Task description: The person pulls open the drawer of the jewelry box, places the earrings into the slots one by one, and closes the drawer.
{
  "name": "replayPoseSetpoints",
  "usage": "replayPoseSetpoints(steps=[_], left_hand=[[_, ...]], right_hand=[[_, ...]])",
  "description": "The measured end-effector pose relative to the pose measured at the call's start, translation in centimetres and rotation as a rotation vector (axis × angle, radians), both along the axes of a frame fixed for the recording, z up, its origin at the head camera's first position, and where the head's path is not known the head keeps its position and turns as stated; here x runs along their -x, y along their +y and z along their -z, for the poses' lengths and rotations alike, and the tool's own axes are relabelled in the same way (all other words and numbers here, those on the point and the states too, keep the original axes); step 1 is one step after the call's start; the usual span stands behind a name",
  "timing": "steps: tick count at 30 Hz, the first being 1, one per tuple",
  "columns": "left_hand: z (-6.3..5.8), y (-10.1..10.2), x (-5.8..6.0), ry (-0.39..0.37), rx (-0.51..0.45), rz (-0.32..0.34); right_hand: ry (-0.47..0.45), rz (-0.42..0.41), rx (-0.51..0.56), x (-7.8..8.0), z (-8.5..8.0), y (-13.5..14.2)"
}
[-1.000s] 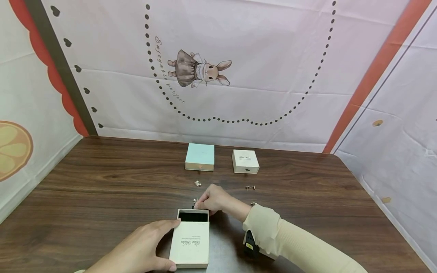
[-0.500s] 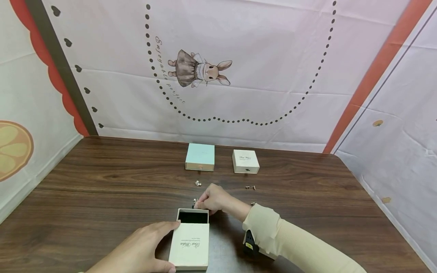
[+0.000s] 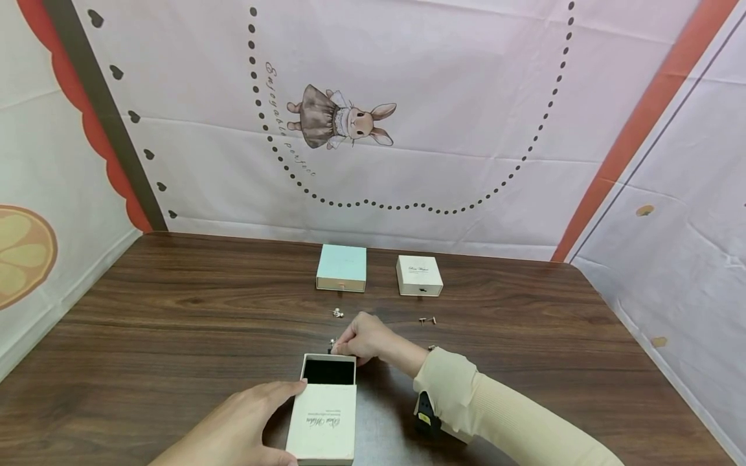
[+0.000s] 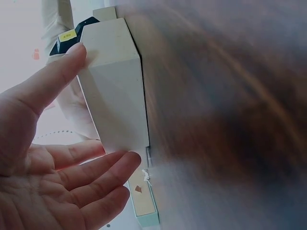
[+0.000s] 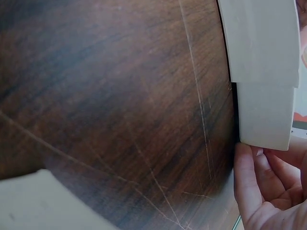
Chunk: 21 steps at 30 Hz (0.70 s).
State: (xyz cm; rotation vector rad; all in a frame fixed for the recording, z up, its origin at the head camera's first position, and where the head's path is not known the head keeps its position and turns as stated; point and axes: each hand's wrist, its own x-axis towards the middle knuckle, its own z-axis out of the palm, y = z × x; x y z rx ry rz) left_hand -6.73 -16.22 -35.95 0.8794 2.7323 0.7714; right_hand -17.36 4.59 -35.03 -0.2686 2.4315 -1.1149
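A white drawer-style gift box [image 3: 322,424] lies in front of me, with lettering on its sleeve. Its drawer [image 3: 329,372] sticks partly out of the far end and shows a black lining. My left hand [image 3: 239,421] grips the sleeve along its left side, thumb at the near corner and index finger by the far edge. In the left wrist view the other fingers lie beside the sleeve [image 4: 115,105]. At the drawer's far end, my right hand [image 3: 361,340] pinches a small black pull tab [image 3: 329,351], mostly hidden by the fingertips.
At the back stand a light blue box [image 3: 342,265] and a smaller white box [image 3: 419,275]. Small shiny earring-like pieces [image 3: 338,312] lie before the blue box, more pieces [image 3: 333,342] by my right fingertips, and another pair [image 3: 427,320] before the white box.
The sleeve has slid a little toward me with my left hand, and more of the drawer's black lining shows. My right hand has stayed almost in place at the tab.
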Motion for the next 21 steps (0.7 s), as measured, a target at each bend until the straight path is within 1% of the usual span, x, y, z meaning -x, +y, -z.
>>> replayPoseSetpoints(steps=[6,14,21], left_hand=[[0.08,-0.02,-0.04,0.007,0.006,0.004],[0.27,-0.09,-0.22,0.067,-0.003,0.023],[0.29,-0.13,-0.33,0.059,-0.009,0.024]], right_hand=[[0.005,-0.009,0.005,0.03,0.01,0.01],[0.01,-0.015,-0.009,0.04,-0.07,0.02],[0.003,-0.012,-0.008,0.08,-0.1,0.03]])
